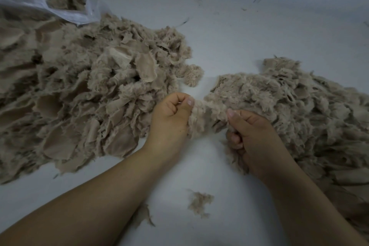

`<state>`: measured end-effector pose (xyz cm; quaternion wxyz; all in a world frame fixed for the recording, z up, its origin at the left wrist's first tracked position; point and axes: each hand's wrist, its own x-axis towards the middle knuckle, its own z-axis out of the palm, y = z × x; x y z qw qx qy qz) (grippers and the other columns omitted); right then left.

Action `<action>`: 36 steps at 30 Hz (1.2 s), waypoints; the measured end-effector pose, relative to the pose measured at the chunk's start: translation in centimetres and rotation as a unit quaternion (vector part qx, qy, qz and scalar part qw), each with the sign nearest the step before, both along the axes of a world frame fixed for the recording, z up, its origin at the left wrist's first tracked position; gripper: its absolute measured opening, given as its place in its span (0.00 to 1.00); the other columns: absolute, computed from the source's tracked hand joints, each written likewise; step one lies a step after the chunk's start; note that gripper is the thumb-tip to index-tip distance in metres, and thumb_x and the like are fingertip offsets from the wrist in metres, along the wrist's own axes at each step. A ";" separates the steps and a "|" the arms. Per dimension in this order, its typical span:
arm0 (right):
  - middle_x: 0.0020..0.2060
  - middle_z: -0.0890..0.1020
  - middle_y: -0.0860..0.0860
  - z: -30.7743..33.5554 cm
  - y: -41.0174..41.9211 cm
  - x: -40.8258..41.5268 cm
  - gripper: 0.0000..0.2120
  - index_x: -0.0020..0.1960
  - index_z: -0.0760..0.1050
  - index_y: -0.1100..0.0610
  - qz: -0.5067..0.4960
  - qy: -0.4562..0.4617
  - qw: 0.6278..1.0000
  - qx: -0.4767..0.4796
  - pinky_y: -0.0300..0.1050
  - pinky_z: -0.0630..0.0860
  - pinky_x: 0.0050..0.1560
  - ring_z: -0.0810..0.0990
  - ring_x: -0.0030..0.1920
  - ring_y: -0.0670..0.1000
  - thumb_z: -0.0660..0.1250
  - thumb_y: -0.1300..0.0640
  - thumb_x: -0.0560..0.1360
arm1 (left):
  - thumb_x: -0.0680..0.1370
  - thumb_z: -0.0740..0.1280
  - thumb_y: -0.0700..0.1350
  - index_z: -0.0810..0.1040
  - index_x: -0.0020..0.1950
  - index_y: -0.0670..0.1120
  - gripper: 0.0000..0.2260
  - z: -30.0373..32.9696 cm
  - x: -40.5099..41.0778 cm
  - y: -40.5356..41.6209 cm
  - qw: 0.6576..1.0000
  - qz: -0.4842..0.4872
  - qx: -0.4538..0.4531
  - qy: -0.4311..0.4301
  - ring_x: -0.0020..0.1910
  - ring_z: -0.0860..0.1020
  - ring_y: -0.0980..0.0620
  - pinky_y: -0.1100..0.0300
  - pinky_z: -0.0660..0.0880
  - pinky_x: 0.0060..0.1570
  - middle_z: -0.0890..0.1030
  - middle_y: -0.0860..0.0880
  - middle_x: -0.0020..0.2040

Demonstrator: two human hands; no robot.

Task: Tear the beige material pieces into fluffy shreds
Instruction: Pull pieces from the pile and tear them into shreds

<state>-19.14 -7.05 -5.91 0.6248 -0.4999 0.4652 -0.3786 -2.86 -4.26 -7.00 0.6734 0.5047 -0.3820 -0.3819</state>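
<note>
Held piece: a fluffy beige material piece [207, 115] stretched between both hands, above the white surface [249, 32]
Left hand: left hand [170, 116] curled, thumb and forefinger pinching the piece's left end
Right hand: right hand [252, 136] curled, thumb pressed on the piece's right end, lower fingers folded round more fluff
Left heap: big pile of flat beige pieces [79, 90], just beside the left hand
Right heap: pile of fluffy shreds [299, 110], touching the right hand
Strays: small tuft [199, 202] on the surface between the forearms
Far left: clear plastic bag [60, 4] with beige scraps inside
</note>
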 end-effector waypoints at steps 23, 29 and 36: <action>0.39 0.76 0.60 0.3 0.1 0.2 0.15 0.32 0.80 0.55 0.022 -0.089 0.996 0.018 0.49 0.79 0.39 0.78 0.39 0.55 0.70 0.44 0.68 | 0.73 0.66 0.29 0.81 0.52 0.40 0.11 0.1 0.1 0.8 0.901 0.068 -0.195 -0.381 0.47 0.75 0.61 0.70 0.71 0.49 0.78 0.55 0.48; 0.42 0.84 0.55 0.2 0.1 0.2 0.11 0.42 0.85 0.54 0.055 -0.094 0.994 -0.009 0.47 0.81 0.47 0.83 0.45 0.52 0.71 0.48 0.73 | 0.71 0.64 0.24 0.84 0.50 0.36 0.14 0.1 -0.6 0.8 0.847 0.025 -0.256 -0.466 0.45 0.79 0.43 0.53 0.76 0.47 0.82 0.42 0.47; 0.44 0.87 0.58 -0.2 -0.1 0.2 0.11 0.43 0.87 0.57 0.028 -0.106 0.994 0.017 0.42 0.82 0.41 0.86 0.43 0.52 0.69 0.52 0.69 | 0.72 0.58 0.30 0.78 0.47 0.46 0.14 0.7 -0.6 1.1 0.974 0.005 -0.121 -0.191 0.35 0.76 0.49 0.58 0.73 0.33 0.78 0.44 0.41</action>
